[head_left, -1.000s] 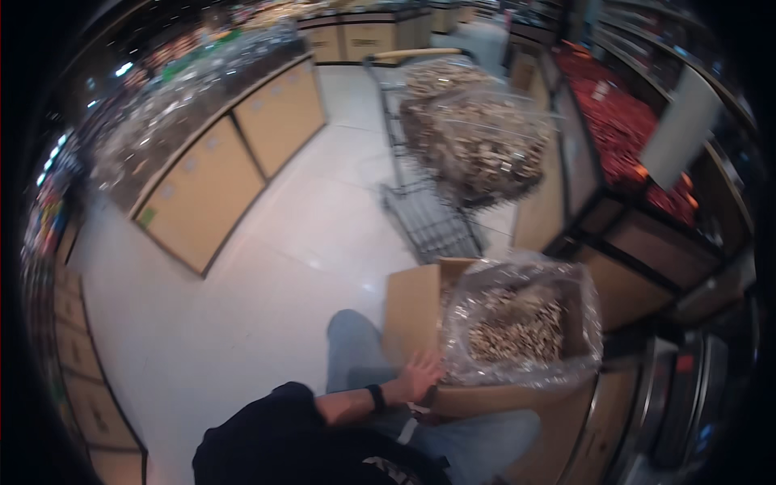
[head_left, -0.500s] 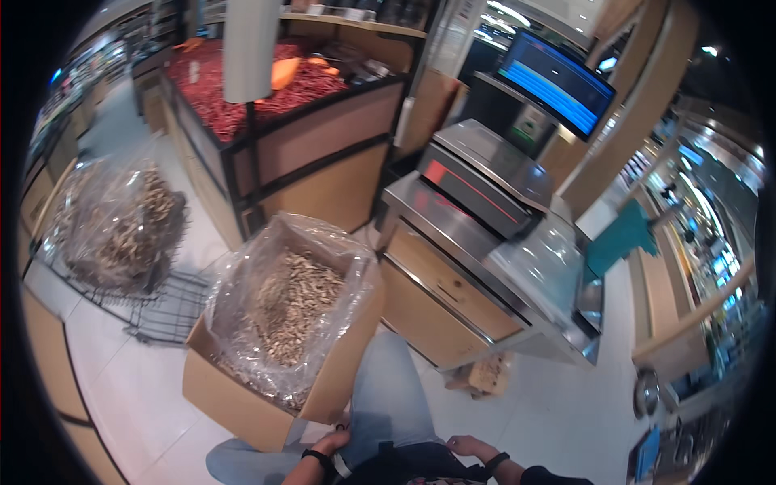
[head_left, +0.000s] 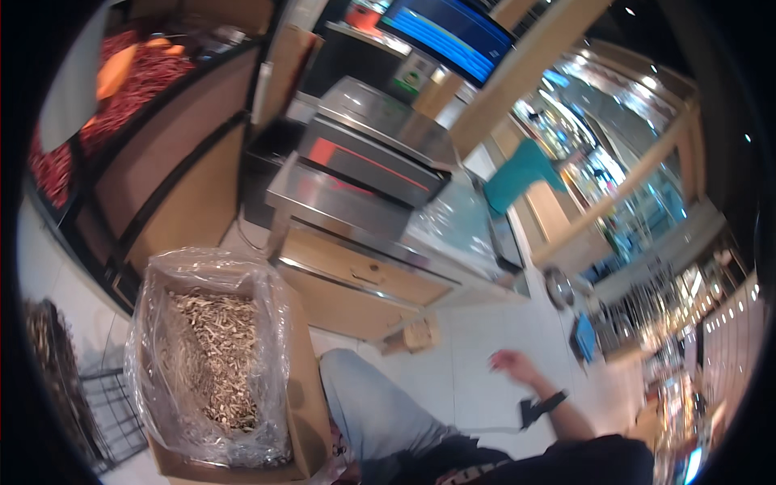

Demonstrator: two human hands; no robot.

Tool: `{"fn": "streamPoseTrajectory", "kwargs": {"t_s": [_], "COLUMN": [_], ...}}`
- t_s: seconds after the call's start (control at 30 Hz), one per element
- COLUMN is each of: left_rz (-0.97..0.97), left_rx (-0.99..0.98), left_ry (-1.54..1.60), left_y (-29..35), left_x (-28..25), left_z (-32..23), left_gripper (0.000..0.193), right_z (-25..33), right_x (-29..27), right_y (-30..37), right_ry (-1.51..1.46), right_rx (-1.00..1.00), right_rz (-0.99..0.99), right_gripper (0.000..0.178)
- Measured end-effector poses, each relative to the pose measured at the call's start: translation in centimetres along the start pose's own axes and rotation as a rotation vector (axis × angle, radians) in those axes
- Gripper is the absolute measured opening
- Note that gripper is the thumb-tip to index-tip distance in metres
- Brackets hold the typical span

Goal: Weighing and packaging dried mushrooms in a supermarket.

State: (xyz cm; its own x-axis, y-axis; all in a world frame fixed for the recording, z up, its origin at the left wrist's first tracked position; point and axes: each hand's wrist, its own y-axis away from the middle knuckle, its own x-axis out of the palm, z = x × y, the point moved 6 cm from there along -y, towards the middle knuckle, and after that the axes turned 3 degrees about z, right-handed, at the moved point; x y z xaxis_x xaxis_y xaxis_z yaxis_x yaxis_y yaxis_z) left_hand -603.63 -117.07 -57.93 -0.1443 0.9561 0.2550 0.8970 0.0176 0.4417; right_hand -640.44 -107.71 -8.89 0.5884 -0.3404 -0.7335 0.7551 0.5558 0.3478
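Note:
A cardboard box (head_left: 303,388) lined with a clear plastic bag (head_left: 145,356) stands at my lower left, with many small, dry, light-brown pieces (head_left: 222,360) inside; their kind I cannot make out. Close to the box's right side, at the lower edge, a little of my left hand (head_left: 339,453) shows beside my knee, its fingers mostly hidden. My right hand (head_left: 513,368) is stretched out over the floor on the right, fingers somewhat apart and slightly blurred. Nothing shows in it, and it is away from the box.
Ahead stands a steel-topped counter (head_left: 339,206) with drawers, a screen (head_left: 449,36) above and a teal cloth-like item (head_left: 525,178) at its right end. A small carton (head_left: 412,333) sits at its foot. Left are a bin of red dried goods (head_left: 149,85) and a black wire basket (head_left: 113,412).
My view has swung to the right, so box and counter appear farther left. My right hand has moved from beside my lap out to the right and forward.

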Motion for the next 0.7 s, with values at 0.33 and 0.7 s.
{"fn": "streamPoseTrajectory", "kwargs": {"t_s": [0.33,0.7], "left_rz": [0.239,-0.011], "left_rx": [0.107,0.033], "left_ry": [-0.064,-0.010], "left_y": [4.6,10.2], "left_x": [1.9,-0.3], "left_z": [-0.7,-2.6], "left_gripper": [0.035,0.041], "right_z": [14.4,32.5], "right_x": [-35.0,-19.4], "right_y": [19.9,6.1], "right_ry": [0.055,0.223], "right_rx": [-0.164,-0.524], "right_rz": [-0.897,-0.374], "right_gripper": [0.026,0.018]}}
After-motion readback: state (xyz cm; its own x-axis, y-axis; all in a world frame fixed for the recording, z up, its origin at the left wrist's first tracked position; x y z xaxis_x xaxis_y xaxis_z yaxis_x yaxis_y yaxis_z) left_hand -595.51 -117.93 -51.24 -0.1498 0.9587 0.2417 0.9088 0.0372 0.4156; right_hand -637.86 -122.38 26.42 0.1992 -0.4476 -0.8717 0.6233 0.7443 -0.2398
